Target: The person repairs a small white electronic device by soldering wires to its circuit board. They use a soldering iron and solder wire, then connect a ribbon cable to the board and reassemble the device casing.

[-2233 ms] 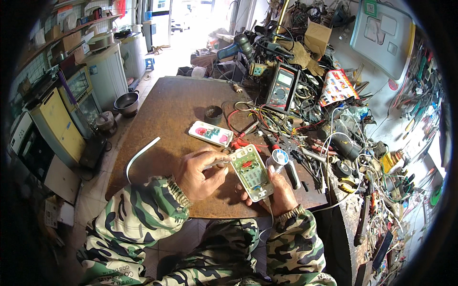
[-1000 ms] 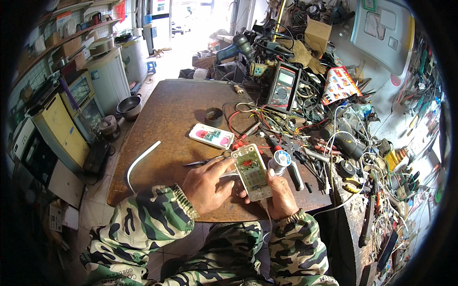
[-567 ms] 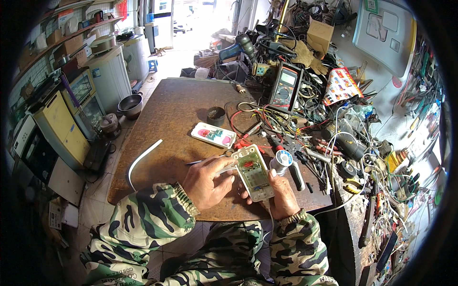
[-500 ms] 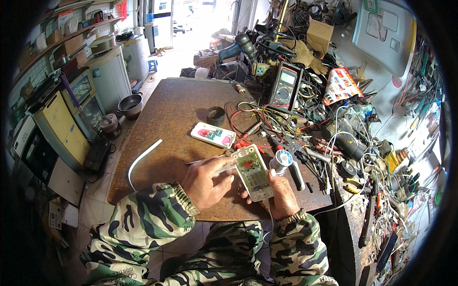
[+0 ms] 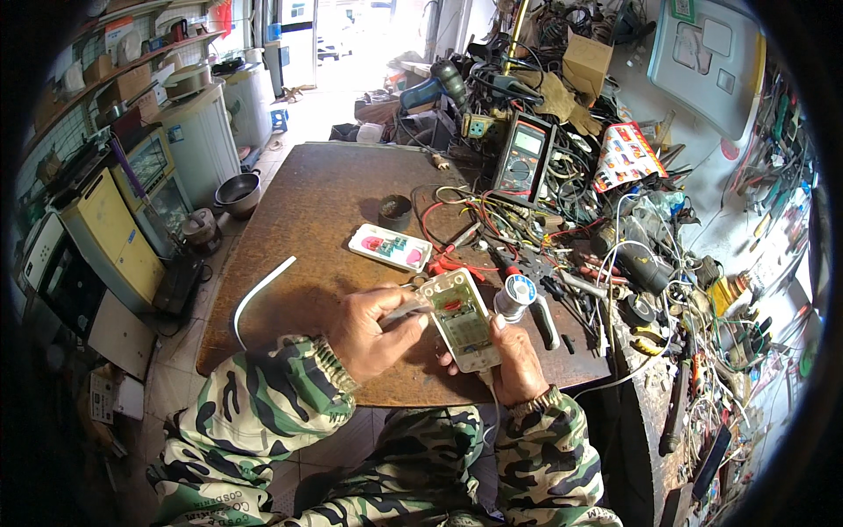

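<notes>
Above table (image 5: 299, 211), case (image 5: 464, 330) slants forward-left.

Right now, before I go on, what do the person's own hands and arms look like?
Both the left hand and the right hand are gloveless. The long camouflage sleeves mix green, black and tan, carry some dark lettering, and gather into tan elasticated-looking cuffs.
</notes>
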The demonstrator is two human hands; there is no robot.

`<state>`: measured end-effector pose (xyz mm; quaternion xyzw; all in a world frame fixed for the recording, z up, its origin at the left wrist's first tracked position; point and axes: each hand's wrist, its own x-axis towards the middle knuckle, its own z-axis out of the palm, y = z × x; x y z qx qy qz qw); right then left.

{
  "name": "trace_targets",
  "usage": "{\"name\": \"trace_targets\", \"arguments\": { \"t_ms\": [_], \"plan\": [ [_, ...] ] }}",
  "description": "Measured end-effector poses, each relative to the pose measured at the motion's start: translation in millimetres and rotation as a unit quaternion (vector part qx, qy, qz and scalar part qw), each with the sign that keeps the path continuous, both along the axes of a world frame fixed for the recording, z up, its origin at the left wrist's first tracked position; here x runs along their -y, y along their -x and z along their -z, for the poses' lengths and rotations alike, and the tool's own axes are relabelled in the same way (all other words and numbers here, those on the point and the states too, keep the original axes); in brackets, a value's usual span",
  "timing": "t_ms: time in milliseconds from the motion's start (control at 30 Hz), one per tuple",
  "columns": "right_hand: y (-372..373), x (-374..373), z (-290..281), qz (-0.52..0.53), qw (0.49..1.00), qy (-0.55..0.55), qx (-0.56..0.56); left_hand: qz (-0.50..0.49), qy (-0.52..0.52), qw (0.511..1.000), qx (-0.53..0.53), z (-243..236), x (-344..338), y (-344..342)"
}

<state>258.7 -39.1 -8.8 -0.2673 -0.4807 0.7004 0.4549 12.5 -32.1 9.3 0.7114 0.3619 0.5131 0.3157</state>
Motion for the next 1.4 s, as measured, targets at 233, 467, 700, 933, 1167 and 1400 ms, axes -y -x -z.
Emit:
{"name": "trace_targets", "arguments": {
  "t_ms": [233, 467, 700, 933, 1167, 1400],
  "plan": [
    [-2, 11, -17, 0.104, 0.958, -0.143, 0.225, -0.048, 0.097, 0.989, 0.096, 2, -8, 7],
    [-1, 33, -41, 0.238, 0.710, -0.504, 0.430, -0.074, 0.058, 0.988, 0.121, 13, -16, 7],
    [12, 25, 1, 0.203, 0.938, -0.217, 0.180, -0.074, 0.060, 0.988, 0.119, 5, -13, 9],
    [12, 30, -5, 0.222, 0.840, -0.327, 0.371, -0.081, 0.058, 0.988, 0.114, 9, -12, 9],
    [7, 40, -6, 0.167, 0.858, -0.322, 0.363, -0.099, 0.070, 0.984, 0.129, 6, -14, 10],
    [9, 41, -10, 0.133, 0.813, -0.367, 0.432, -0.092, 0.075, 0.987, 0.104, 7, -13, 10]
  ]
}}
